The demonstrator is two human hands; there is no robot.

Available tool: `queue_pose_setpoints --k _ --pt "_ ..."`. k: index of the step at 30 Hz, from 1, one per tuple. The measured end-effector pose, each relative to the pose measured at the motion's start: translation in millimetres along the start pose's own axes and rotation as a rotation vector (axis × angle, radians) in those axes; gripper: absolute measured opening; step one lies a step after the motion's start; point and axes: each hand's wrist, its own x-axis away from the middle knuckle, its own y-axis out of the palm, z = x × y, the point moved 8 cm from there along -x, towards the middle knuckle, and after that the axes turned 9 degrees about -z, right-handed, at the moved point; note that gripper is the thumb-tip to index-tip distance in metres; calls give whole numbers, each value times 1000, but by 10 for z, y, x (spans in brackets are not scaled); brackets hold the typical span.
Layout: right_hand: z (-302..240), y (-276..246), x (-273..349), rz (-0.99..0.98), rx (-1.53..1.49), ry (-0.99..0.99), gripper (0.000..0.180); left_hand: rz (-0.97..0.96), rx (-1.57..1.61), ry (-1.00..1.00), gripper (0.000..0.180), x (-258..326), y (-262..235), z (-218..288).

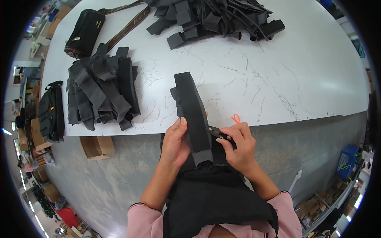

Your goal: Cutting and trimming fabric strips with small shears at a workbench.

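Note:
My left hand (175, 143) grips a long black fabric strap piece (191, 107) by its left edge, thumb on top. The piece stands out over the table's front edge, its lower end close to my black apron (222, 196). In my right hand (241, 144) is a pair of small black thread snips (217, 133), with an orange-red cord loop (235, 118) showing above the fingers. The snips' tips touch or nearly touch the right edge of the fabric piece. Whether the blades are closed on a thread is too small to tell.
On the white table (317, 75) lie a stack of similar black pieces (99, 89) at left and a larger heap (214, 20) at the far side. A black bag (85, 33) with a strap sits far left. Loose threads are scattered about. A cardboard box (97, 146) stands below.

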Motion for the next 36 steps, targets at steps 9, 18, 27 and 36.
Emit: queue_pose_setpoints --k 9,18,27,36 --pt "24 12 1 -27 -36 43 27 -4 -29 5 41 24 11 22" --pt "68 43 1 -76 -143 52 26 21 -90 -44 43 27 -43 39" --pt "38 36 49 -92 -32 -20 22 8 -169 -103 41 39 12 47" --pt "45 -50 144 -23 -137 114 25 66 -124 -132 40 52 -19 -13"
